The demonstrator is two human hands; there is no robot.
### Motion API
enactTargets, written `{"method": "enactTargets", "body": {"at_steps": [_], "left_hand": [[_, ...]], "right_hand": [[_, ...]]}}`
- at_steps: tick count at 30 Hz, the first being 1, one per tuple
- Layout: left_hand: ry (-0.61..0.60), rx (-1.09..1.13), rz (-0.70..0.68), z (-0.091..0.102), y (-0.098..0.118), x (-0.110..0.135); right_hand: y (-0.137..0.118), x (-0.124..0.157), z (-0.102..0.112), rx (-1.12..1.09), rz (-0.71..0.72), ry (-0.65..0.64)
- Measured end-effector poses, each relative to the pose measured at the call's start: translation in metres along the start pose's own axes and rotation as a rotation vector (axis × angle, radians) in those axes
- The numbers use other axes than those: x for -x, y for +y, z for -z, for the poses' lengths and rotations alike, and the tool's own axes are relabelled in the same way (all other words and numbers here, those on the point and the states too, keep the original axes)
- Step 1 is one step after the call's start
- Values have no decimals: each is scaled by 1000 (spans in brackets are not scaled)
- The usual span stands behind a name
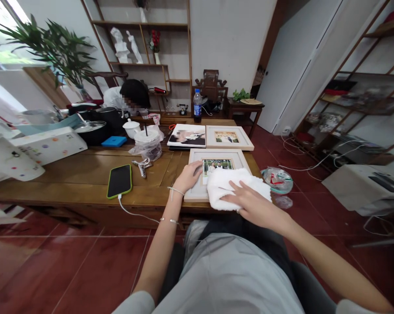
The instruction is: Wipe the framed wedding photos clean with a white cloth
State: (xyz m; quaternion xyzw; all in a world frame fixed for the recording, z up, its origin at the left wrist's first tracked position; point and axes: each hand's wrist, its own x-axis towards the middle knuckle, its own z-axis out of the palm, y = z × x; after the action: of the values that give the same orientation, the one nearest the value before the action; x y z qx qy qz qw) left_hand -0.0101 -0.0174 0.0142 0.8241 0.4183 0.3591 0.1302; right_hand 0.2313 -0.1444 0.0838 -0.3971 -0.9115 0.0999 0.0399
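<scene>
A white-framed photo (197, 158) lies flat at the near right corner of the wooden table (86, 174). My left hand (188, 176) rests on the frame's left side, fingers spread flat. A folded white towel (231, 185) covers the frame's lower right part. My right hand (249, 205) lies on top of the towel with its fingers stretched out, pressing it against the frame.
Beyond it lie a second framed photo (229, 137) and a photo book (187, 135). A charging phone in a green case (119, 180), a metal clip (142, 165), a lidded drink cup (147, 141) and a water bottle (197, 106) stand on the table. A seated person (131, 96) is at the far side.
</scene>
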Motion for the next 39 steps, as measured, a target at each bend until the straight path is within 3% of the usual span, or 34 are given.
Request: {"method": "enactTargets", "body": {"at_steps": [3,7,9,12,17,22,26,29,33,39], "left_hand": [[0,10,6,1,1,0],[-16,12,26,1,-1,1],[-16,6,35,0,-2,1],[-11,7,38,-1,-5,1],[-9,20,33,-3,-4,1],[-19,22,26,-2,0,1],[-25,11,30,0,1,0],[-31,20,31,1,0,0],[-41,44,46,1,-1,1],[-45,63,60,3,0,1]], "right_hand": [[19,-19,-11,33,-65,92],[71,-60,-10,65,-206,304],[95,-79,-4,82,-221,323],[114,-99,5,123,-201,248],[95,-92,8,132,-99,110],[37,-40,16,-37,58,-107],[-11,-4,17,-25,22,-85],[-25,-2,8,0,73,-54],[0,-25,-2,30,6,17],[79,-73,6,70,-1,-5]]}}
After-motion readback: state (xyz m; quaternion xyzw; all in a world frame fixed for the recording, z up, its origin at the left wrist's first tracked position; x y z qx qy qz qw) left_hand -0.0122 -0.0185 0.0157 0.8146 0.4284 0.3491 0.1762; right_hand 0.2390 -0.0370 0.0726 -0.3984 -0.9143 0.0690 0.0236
